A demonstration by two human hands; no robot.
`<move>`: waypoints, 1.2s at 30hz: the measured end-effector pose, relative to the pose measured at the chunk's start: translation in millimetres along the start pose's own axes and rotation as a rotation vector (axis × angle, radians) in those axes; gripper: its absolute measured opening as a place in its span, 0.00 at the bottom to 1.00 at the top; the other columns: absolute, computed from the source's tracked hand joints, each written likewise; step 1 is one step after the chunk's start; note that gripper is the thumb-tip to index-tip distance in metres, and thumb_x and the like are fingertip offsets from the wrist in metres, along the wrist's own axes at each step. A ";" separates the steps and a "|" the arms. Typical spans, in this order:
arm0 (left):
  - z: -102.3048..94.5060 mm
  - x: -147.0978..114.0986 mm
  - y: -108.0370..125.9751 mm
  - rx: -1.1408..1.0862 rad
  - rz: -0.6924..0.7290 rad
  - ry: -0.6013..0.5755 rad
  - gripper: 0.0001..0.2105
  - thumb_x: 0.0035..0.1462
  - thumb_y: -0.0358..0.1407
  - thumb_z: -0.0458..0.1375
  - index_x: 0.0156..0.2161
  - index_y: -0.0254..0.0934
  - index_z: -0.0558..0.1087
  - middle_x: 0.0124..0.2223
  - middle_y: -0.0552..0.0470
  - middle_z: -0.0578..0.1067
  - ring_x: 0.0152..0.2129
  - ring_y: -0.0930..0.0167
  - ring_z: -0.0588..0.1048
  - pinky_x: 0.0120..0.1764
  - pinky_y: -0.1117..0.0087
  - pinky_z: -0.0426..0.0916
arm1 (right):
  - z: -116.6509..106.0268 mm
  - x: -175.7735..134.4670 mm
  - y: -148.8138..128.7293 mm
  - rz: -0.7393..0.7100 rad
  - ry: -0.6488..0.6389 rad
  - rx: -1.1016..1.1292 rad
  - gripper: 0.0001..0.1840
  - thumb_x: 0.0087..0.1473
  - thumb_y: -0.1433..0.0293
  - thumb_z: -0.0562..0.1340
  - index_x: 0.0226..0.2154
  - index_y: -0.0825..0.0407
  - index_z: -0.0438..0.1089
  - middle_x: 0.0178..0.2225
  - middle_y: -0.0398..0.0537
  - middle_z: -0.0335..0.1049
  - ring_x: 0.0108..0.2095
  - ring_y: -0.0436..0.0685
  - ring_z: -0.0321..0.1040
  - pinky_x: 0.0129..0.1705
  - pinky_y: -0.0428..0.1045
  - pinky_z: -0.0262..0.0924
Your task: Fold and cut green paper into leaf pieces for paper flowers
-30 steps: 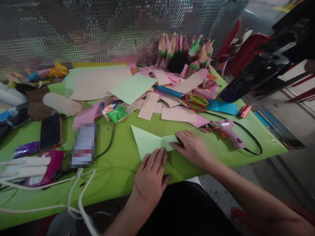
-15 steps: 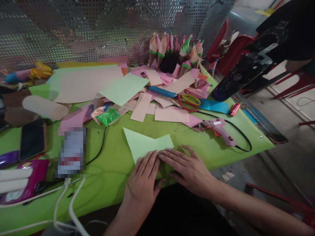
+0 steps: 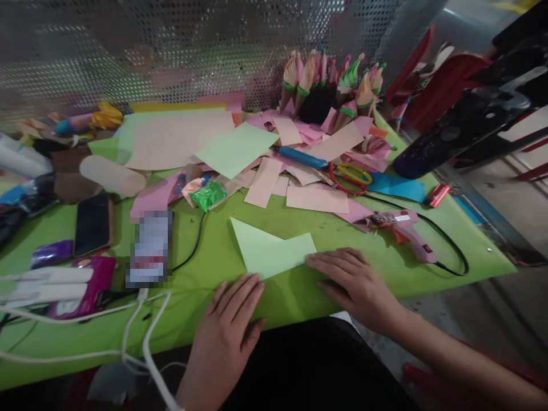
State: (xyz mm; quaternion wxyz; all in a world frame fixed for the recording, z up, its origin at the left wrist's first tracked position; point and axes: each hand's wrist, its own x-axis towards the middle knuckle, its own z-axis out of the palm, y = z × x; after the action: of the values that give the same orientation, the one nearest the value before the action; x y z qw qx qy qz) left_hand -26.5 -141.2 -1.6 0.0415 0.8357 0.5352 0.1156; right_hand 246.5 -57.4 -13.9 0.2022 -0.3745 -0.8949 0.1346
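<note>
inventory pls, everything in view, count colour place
folded paper: one, pale green, front
sheets: several, green, peach, yellow, far side
scraps: many, pink and peach, middle
cones: several, mixed, far edge
tool: one, blue, on scraps
handle loops: two, red and yellow, middle
glue gun: one, pink, right
bottle: one, black, far right
phones: two, dark and pixelated, left
wrapper: one, green, centre-left
case: one, magenta, front left
cables: several, white or black, left
table: one, green, beneath
mesh: one, grey, behind
chairs: some, red, beyond table
left hand: one, bare, at folded paper's corner
right hand: one, bare, at its right end
</note>
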 end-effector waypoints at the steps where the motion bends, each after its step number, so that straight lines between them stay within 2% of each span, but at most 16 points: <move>1: -1.5 3.0 -1.3 -0.032 -0.027 0.022 0.23 0.62 0.33 0.50 0.63 0.40 0.63 0.59 0.46 0.72 0.57 0.64 0.69 0.58 0.58 0.64 | -1.0 6.2 2.4 0.003 0.004 -0.002 0.21 0.62 0.70 0.56 0.57 0.47 0.64 0.54 0.52 0.72 0.51 0.60 0.70 0.52 0.59 0.59; 5: -4.7 22.9 -10.5 -0.102 -0.090 0.142 0.23 0.64 0.33 0.49 0.63 0.40 0.61 0.60 0.43 0.70 0.58 0.62 0.67 0.58 0.56 0.63 | -0.7 35.5 12.2 0.038 -0.046 -0.033 0.30 0.58 0.66 0.62 0.62 0.46 0.59 0.62 0.56 0.62 0.57 0.67 0.62 0.54 0.64 0.59; 8: -4.5 39.2 -19.6 -0.170 -0.094 0.105 0.25 0.65 0.37 0.48 0.66 0.40 0.54 0.63 0.43 0.66 0.61 0.62 0.63 0.60 0.55 0.60 | 2.3 50.4 16.1 0.055 -0.093 0.022 0.35 0.55 0.67 0.64 0.63 0.46 0.56 0.55 0.56 0.68 0.54 0.67 0.64 0.52 0.63 0.60; 11: -2.4 47.8 -26.7 -0.225 -0.087 0.026 0.27 0.67 0.41 0.45 0.68 0.40 0.50 0.64 0.43 0.65 0.61 0.63 0.63 0.61 0.54 0.58 | 3.2 50.2 14.4 0.063 -0.034 0.053 0.29 0.54 0.71 0.62 0.59 0.49 0.63 0.43 0.54 0.73 0.44 0.64 0.68 0.46 0.59 0.62; 14: 1.3 46.4 -31.7 -0.243 -0.087 -0.028 0.27 0.67 0.44 0.42 0.68 0.39 0.49 0.64 0.42 0.66 0.61 0.63 0.64 0.62 0.52 0.56 | 0.9 37.4 9.6 -0.025 0.034 0.109 0.17 0.56 0.78 0.56 0.45 0.49 0.73 0.35 0.50 0.73 0.39 0.60 0.68 0.44 0.56 0.60; 17: 4.3 41.6 -35.3 -0.251 -0.071 -0.046 0.27 0.68 0.46 0.39 0.68 0.40 0.52 0.64 0.43 0.65 0.63 0.63 0.61 0.62 0.51 0.53 | -1.3 21.4 5.7 -0.112 0.080 0.150 0.19 0.52 0.82 0.53 0.35 0.48 0.74 0.33 0.47 0.73 0.40 0.58 0.68 0.44 0.56 0.59; 21: 6.5 40.3 -36.2 -0.209 -0.036 -0.048 0.24 0.67 0.46 0.40 0.64 0.44 0.61 0.65 0.45 0.65 0.62 0.62 0.62 0.62 0.49 0.54 | -1.5 7.6 4.3 -0.100 0.103 0.161 0.20 0.49 0.82 0.53 0.36 0.47 0.74 0.36 0.46 0.75 0.42 0.58 0.70 0.47 0.57 0.59; 27: 11.8 44.0 -29.9 -0.071 -0.035 0.030 0.19 0.65 0.42 0.49 0.58 0.50 0.70 0.63 0.47 0.67 0.58 0.58 0.67 0.60 0.46 0.58 | -2.2 5.7 4.7 -0.060 0.082 0.150 0.22 0.48 0.82 0.54 0.40 0.47 0.73 0.42 0.47 0.77 0.46 0.58 0.70 0.49 0.57 0.60; 32: 5.8 43.5 -30.8 -0.093 -0.015 0.046 0.19 0.65 0.42 0.49 0.58 0.48 0.70 0.63 0.46 0.68 0.59 0.58 0.66 0.58 0.47 0.61 | -2.5 12.0 6.2 -0.024 0.043 0.202 0.22 0.46 0.83 0.54 0.40 0.48 0.73 0.43 0.47 0.78 0.45 0.57 0.72 0.49 0.57 0.60; 36: -5.8 45.3 -31.0 -0.265 0.101 0.015 0.24 0.64 0.49 0.47 0.61 0.45 0.66 0.60 0.47 0.71 0.57 0.62 0.68 0.59 0.56 0.63 | -1.5 22.3 6.4 0.000 0.011 0.208 0.16 0.51 0.80 0.57 0.39 0.49 0.72 0.39 0.46 0.79 0.40 0.56 0.73 0.46 0.54 0.61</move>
State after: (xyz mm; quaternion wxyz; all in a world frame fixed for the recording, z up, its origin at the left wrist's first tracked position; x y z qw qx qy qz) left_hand -37.2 -87.4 4.7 0.1416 0.8479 0.4730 0.1933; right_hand 237.0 -36.8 -9.3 0.2448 -0.3522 -0.8750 0.2247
